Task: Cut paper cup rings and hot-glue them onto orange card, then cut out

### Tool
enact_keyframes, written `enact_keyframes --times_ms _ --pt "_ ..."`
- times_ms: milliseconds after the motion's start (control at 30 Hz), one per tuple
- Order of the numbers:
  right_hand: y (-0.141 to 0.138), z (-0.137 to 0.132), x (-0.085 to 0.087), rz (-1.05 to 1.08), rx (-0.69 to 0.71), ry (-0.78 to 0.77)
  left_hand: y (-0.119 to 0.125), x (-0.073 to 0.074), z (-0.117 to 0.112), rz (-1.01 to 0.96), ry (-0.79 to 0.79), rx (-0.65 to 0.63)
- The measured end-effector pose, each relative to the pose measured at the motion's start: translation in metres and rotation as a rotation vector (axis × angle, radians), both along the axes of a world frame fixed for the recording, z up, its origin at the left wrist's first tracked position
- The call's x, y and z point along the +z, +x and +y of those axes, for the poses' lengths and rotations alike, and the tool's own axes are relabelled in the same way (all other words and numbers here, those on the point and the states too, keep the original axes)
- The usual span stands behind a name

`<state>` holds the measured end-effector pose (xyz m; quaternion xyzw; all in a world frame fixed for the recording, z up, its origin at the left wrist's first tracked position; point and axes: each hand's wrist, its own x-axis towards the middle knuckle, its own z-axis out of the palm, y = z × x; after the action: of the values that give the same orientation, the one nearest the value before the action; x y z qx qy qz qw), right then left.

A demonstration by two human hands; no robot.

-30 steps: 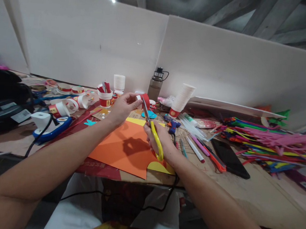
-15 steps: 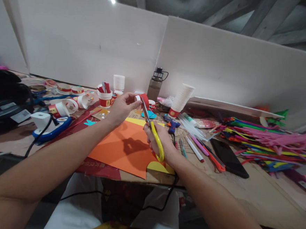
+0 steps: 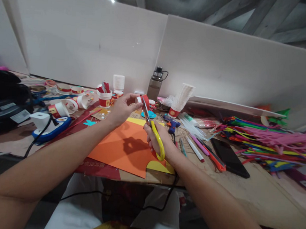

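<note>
My left hand pinches a small red and white paper cup piece above the table's middle. Yellow-handled scissors are gripped in my right hand, their metal blades pointing up and away, against the red side of the piece. Whether the blades are biting into it is too small to tell. Below both hands lies an orange sheet, with a yellow sheet partly under it. Blue paper rounds rest just beyond the scissors.
A bottle and stacked paper cups stand at the back. To the right are a glue gun, markers, a black phone and pipe cleaners. A power strip and cut cups lie left.
The cup piece has turned slightly in my left hand, showing more of its rounded white edge. My right hand and the scissors have barely moved.
</note>
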<state>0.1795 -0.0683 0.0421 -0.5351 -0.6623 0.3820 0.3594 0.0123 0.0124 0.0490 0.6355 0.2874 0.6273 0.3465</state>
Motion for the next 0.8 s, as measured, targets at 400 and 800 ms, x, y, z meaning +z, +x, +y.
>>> enact_keyframes --times_ms 400,800 --pt "0.002 -0.001 0.003 -0.035 0.012 0.047 -0.002 0.002 0.000 -0.064 -0.038 -0.044" --pt "0.004 0.007 -0.005 -0.126 0.017 0.152 0.001 0.003 -0.002 -0.077 -0.083 -0.028"
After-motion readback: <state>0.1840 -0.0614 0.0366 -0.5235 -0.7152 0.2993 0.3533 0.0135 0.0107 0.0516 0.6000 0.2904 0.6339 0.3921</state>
